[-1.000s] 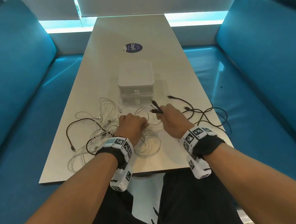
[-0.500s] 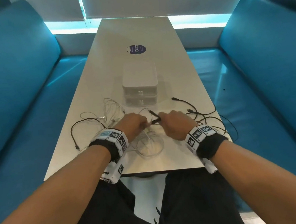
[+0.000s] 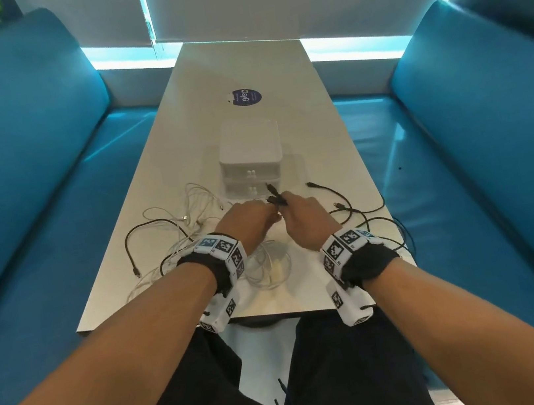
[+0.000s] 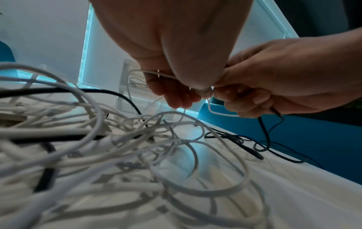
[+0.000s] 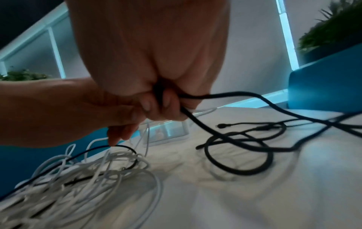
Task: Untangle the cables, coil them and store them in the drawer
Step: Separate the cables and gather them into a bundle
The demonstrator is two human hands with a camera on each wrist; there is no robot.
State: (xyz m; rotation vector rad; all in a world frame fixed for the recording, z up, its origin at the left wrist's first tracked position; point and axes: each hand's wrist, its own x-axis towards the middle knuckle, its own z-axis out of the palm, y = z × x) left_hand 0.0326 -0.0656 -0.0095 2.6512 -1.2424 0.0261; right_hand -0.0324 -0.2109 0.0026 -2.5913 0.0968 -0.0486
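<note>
A tangle of white cables (image 3: 197, 209) with a black cable (image 3: 133, 243) threaded through it lies on the near left of the table (image 3: 298, 121). More black cable (image 3: 361, 219) loops at the near right. My left hand (image 3: 255, 218) pinches a thin white cable (image 4: 211, 111) between thumb and fingers. My right hand (image 3: 298, 209) touches it, fist curled round a black cable (image 5: 197, 119) whose plug ends (image 3: 275, 196) stick up above the knuckles. A small white two-drawer box (image 3: 251, 166) stands just behind the hands, both drawers closed.
A dark round sticker (image 3: 246, 96) lies on the table beyond the box. Blue sofas (image 3: 28, 168) flank the table on both sides. A white cable loop (image 3: 268, 268) sits near the table's front edge, and black cable hangs over the right edge (image 3: 406, 237).
The two hands have come together over the cables and now touch. The black plug ends stay gripped in my right hand.
</note>
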